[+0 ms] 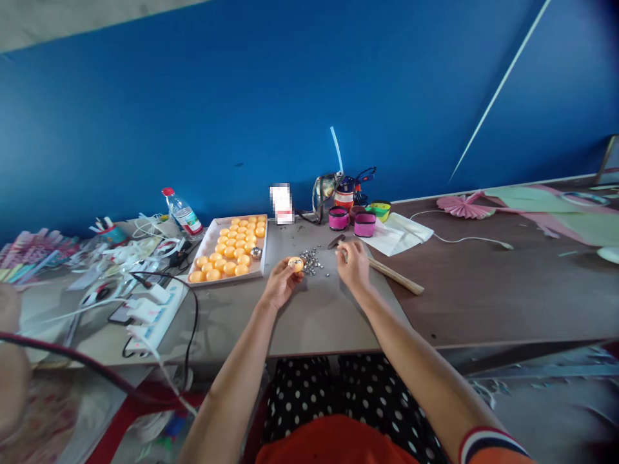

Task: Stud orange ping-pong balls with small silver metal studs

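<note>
My left hand (284,282) is closed around an orange ball (296,263) that has small dark and shiny marks on its upper side. Just right of that ball lies a loose pile of small silvery metal pieces (311,260) on the table. My right hand (353,264) is beyond the pile on the right, its fingertips pinched together; what they hold, if anything, is too small to make out. A dark flat piece (336,241) lies by those fingertips. Wooden sticks or a wooden handle (397,277) stretch out from behind my right wrist.
A shallow white box (264,259) left of my hands holds rows of orange balls and a round metallic object (256,252). A power strip (157,316) with cables, a bottle (184,214), pink and green bands (364,225), and white paper (401,233) surround the area.
</note>
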### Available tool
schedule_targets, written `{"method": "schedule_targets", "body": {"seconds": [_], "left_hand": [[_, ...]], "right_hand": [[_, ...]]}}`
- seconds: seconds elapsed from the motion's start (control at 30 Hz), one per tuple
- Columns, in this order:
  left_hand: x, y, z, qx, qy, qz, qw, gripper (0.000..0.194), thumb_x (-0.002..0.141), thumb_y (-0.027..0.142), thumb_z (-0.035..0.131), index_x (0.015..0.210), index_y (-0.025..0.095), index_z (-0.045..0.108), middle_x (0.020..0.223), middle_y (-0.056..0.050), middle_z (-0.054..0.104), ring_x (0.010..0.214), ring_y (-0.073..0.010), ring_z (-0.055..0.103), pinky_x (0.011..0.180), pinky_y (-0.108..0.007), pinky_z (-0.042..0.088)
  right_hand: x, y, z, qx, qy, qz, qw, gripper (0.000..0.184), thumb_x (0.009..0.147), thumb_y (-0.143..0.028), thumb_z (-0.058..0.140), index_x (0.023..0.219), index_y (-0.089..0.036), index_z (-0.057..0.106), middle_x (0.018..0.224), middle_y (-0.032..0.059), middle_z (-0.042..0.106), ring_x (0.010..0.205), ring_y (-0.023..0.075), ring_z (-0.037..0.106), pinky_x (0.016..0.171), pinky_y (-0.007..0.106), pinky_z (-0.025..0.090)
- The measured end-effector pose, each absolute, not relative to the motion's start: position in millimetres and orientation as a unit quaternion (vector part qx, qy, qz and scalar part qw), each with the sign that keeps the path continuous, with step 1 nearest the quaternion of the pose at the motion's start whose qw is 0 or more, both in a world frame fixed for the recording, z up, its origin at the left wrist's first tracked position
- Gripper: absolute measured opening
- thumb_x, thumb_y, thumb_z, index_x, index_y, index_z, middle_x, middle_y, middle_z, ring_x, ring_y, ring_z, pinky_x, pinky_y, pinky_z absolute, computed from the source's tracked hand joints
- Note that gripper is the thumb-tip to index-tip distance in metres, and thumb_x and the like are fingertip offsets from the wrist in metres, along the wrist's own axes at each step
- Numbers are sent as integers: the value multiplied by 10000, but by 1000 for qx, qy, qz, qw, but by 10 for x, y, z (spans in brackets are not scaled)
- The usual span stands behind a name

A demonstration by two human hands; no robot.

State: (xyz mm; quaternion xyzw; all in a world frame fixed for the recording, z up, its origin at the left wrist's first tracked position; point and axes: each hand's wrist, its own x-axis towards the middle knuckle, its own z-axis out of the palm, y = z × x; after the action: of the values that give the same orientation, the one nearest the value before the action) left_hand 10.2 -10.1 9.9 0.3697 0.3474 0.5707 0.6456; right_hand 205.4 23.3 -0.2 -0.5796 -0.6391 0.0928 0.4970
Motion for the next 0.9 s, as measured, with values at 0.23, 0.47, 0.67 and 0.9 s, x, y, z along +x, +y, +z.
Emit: {"method": "schedule_targets", "body": {"seconds": [0.23,0.47,0.67,0.9], "left_hand": [[78,-76,61,357,322,606,633,380,727,450,636,985,189,539,753,-14,612,539,-85,542,521,-226,427],[70,-80,107,330,311,608,652,467,732,455,629,1095,178,530,784,-40,615,596,-96,557,549,-225,436],[66,-88,104,340,296,600,661,537,655,182,717,1155,211,522,879,-30,617,686,-92,582,601,-211,427],[99,-79,85,344,329,611,632,451,608,180,751,1016,177,557,830,-11,615,618,-79,561,559,-204,408]], "right_hand": [[2222,317,-105,-732,-616,-30,290,305,754,-192,496,1043,-149,581,1048,177,543,1042,308,418,871,443,243],[2379,392,-120,-763,-590,-24,262,296,749,-126,429,961,-137,635,986,187,587,943,287,498,782,424,308],[2445,398,-125,-746,-612,-21,262,290,781,-130,387,904,-123,649,923,194,610,889,286,520,754,419,309],[2290,269,58,-627,-672,-98,382,298,859,-200,361,1070,-146,564,921,130,608,890,248,502,843,375,280]]}}
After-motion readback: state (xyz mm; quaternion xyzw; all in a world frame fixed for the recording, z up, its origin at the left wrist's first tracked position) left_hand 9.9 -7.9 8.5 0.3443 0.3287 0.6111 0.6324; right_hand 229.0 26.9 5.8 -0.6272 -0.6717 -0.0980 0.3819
